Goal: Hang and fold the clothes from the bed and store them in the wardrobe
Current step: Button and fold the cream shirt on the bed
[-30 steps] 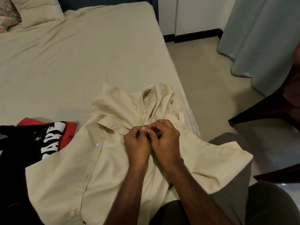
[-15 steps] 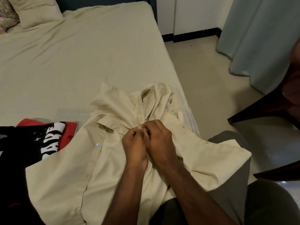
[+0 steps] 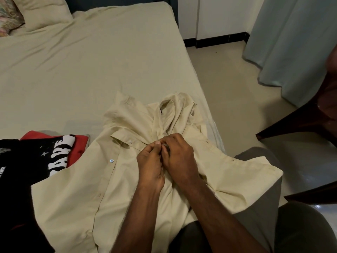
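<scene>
Shirt [image 3: 127, 179] on bed [image 3: 91, 70] lower centre; both hands on its middle, left hand [image 3: 150, 167] touching right hand [image 3: 179, 159]. T-shirts [image 3: 36, 161] left, partly under shirt. Pillow [image 3: 43, 11] upper left; curtain [image 3: 291, 42] upper right.

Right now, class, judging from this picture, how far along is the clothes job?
Early. Nothing looks stored: no wardrobe or hanger is in view. In hand: both hands, left hand and right hand, pinch the cream shirt near its collar, apparently at a button. Left: the black printed T-shirt and red garment lie unfolded on the bed.
</scene>
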{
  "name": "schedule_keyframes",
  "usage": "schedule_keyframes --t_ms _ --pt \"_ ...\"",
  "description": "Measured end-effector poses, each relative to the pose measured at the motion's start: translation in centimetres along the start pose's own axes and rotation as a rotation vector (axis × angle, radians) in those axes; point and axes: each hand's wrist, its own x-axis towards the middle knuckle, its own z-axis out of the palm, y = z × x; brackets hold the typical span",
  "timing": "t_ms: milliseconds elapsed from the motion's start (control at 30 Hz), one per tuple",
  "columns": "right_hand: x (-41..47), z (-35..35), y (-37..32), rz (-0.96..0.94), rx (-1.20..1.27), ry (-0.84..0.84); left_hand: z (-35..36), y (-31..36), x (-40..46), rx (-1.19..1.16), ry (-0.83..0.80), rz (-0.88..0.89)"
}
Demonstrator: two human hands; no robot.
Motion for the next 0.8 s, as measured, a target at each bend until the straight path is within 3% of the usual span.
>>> schedule_keyframes --t_ms 267,433,567,800 --pt "0.1 -0.1 -0.1 0.014 -0.005 -0.002 0.0 0.0 0.2 0.102 0.057 0.02" --pt "0.0 -0.6 0.1 0.305 0.245 0.05 0.9 0.6 0.1 0.077 0.0 -0.143" --pt "0.1 -0.9 -0.2 0.431 0.403 0.082 0.9 1.0 0.2 0.108 -0.027 -0.186" --pt "-0.2 -0.8 -0.1 0.466 0.262 0.051 1.4 1.4 -0.5 0.316 -0.056 -0.062"
